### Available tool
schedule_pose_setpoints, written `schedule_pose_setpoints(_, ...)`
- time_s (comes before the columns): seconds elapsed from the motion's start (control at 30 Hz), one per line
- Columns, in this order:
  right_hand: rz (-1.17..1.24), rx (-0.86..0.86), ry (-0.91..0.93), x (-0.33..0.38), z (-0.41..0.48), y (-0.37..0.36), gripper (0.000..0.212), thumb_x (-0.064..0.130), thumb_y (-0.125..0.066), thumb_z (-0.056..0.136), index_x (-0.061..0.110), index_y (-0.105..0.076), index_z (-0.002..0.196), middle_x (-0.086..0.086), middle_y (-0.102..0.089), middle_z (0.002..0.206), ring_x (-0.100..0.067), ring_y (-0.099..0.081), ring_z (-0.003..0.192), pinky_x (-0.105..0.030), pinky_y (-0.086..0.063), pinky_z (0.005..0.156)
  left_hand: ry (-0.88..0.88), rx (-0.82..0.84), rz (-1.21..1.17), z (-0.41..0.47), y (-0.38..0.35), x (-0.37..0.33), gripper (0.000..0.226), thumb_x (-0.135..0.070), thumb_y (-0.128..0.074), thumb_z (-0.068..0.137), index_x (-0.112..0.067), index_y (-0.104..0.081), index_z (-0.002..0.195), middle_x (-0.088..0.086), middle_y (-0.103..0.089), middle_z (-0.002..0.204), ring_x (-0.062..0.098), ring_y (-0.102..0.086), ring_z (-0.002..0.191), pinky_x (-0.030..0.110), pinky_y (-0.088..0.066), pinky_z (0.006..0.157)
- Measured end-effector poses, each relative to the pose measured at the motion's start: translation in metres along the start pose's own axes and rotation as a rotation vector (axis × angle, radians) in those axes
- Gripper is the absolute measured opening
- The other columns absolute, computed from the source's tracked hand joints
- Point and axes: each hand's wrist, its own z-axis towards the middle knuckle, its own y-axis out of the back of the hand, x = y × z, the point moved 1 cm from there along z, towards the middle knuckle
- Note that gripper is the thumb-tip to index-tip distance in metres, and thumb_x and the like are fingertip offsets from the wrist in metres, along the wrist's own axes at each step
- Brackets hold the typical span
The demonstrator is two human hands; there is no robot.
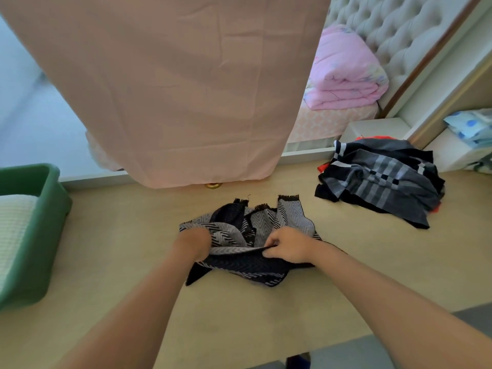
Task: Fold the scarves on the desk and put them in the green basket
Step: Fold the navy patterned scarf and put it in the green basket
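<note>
**A:** Centre of frame, on the pale wooden desk (pixel 127 251): one black-and-grey herringbone scarf (pixel 239 265), woven, with fringed ends, lying bunched and unfolded.

**B:** Hands?

**A:** Both on it. Right hand (pixel 288 247), centre right: fingers curled together, thumb and fingertips pinching a fold edge of the herringbone scarf. Left hand (pixel 195 242), just left of centre: fingers buried in the cloth. Cannot tell whether they grip or lie flat.

**B:** Other scarves?

**A:** Upper right of the desk, well apart: a crumpled heap of dark grey-and-black striped scarves (pixel 380 182). An orange-red cloth (pixel 322 167) shows beneath its left edge.

**B:** Basket?

**A:** Green rectangular plastic basket (pixel 50 193), on the desk at the left edge of the frame. Holds a white ribbed cloth (pixel 13 225). Well apart from the herringbone scarf.

**B:** Behind?

**A:** Pale pink hanging curtain (pixel 173 89), upper centre. Folded pink quilt (pixel 343 75), upper right.
</note>
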Motion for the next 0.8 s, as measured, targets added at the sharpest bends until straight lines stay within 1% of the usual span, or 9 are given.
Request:
schedule_pose_setpoints(0.07, 0.06, 0.232, -0.061, 0.009, -0.01, -0.009, 0.029, 0.036, -0.069, 0.09, 0.018, -0.072, 0.113, 0.005, -0.067, 0.101, -0.01, -0.06, 0.087, -0.024, -0.051, 0.08, 0.048, 0.108, 0.045, -0.008, -0.004, -0.003, 0.024, -0.002, -0.042, 0.097, -0.003, -0.061, 0.112, 0.011, -0.063, 0.098, 0.027, -0.06, 0.089, 0.034, -0.047, 0.074)
schedule_pose_setpoints(0.17, 0.195, 0.388, -0.146, 0.002, -0.02, -0.023, 0.028, 0.034, -0.066, 0.091, 0.015, -0.074, 0.109, 0.003, -0.075, 0.1, -0.012, -0.07, 0.09, -0.034, -0.053, 0.095, 0.012, 0.101, -0.005, -0.009, -0.014, -0.018, 0.027, -0.015, -0.045, 0.096, -0.005, -0.062, 0.115, 0.011, -0.061, 0.096, 0.029, -0.062, 0.095, 0.038, -0.049, 0.079)
schedule_pose_setpoints(0.3, 0.14, -0.051, -0.171, -0.027, -0.027, -0.028, 0.025, 0.008, -0.052, 0.094, 0.019, -0.074, 0.091, 0.004, -0.073, 0.1, -0.013, -0.068, 0.096, -0.028, -0.053, 0.091, -0.16, -0.126, -0.288, -0.002, -0.029, -0.049, 0.027, -0.013, -0.041, 0.098, -0.009, -0.068, 0.101, 0.008, -0.068, 0.1, 0.025, -0.063, 0.087, 0.037, -0.051, 0.076)
schedule_pose_setpoints(0.4, -0.038, -0.175, -0.102, -0.046, -0.035, -0.039, 0.031, 0.009, -0.052, 0.093, 0.022, -0.069, 0.115, 0.001, -0.066, 0.122, -0.014, -0.061, 0.109, -0.02, -0.045, 0.091, -0.281, -0.121, -0.413, 0.0, -0.048, -0.072, 0.022, -0.009, -0.051, 0.093, -0.017, -0.068, 0.106, 0.001, -0.066, 0.107, 0.02, -0.06, 0.095, 0.033, -0.051, 0.084)
schedule_pose_setpoints(0.5, -0.15, -0.096, -0.092, -0.066, -0.034, -0.061, 0.068, 0.022, -0.067, 0.085, 0.029, -0.04, 0.147, -0.007, -0.031, 0.156, -0.025, -0.037, 0.139, -0.034, -0.038, 0.11, -0.279, -0.035, -0.322, 0.005, -0.076, -0.084, 0.031, -0.025, -0.069, 0.085, -0.02, -0.059, 0.113, 0.005, -0.052, 0.117, 0.025, -0.046, 0.111, 0.036, -0.045, 0.091)
schedule_pose_setpoints(0.6, -0.229, -0.077, -0.133, -0.082, -0.031, -0.076, 0.098, 0.023, -0.076, 0.079, 0.035, -0.014, 0.155, -0.004, 0.006, 0.164, -0.029, -0.009, 0.15, -0.046, -0.033, 0.115, -0.164, -0.063, -0.188, 0.006, -0.09, -0.086, 0.031, -0.031, -0.071, 0.086, -0.02, -0.059, 0.112, 0.008, -0.042, 0.126, 0.032, -0.035, 0.122, 0.046, -0.044, 0.097)
schedule_pose_setpoints(0.67, -0.216, -0.186, -0.15, -0.092, -0.03, -0.079, 0.089, 0.011, -0.072, 0.081, 0.033, -0.024, 0.153, -0.004, -0.006, 0.159, -0.031, -0.023, 0.144, -0.041, -0.041, 0.108, -0.126, -0.129, -0.121, 0.003, -0.092, -0.087, 0.017, -0.025, -0.063, 0.092, -0.019, -0.065, 0.108, 0.008, -0.046, 0.124, 0.034, -0.04, 0.119, 0.047, -0.046, 0.095)
schedule_pose_setpoints(0.73, -0.137, -0.315, -0.108, -0.1, -0.03, -0.075, 0.058, 0.002, -0.062, 0.085, 0.027, -0.049, 0.135, -0.006, -0.036, 0.137, -0.031, -0.051, 0.122, -0.038, -0.048, 0.095, -0.1, -0.226, -0.101, 0.0, -0.091, -0.087, 0.015, -0.02, -0.055, 0.095, -0.017, -0.065, 0.106, 0.008, -0.051, 0.117, 0.032, -0.047, 0.113, 0.045, -0.047, 0.092)
schedule_pose_setpoints(0.8, -0.109, -0.349, -0.046, -0.102, -0.033, -0.064, 0.037, 0.002, -0.056, 0.09, 0.022, -0.065, 0.121, -0.005, -0.056, 0.118, -0.029, -0.059, 0.107, -0.036, -0.048, 0.088, -0.051, -0.309, -0.05, -0.003, -0.086, -0.087, 0.016, -0.019, -0.051, 0.096, -0.015, -0.06, 0.108, 0.008, -0.052, 0.113, 0.03, -0.048, 0.109, 0.042, -0.047, 0.09)
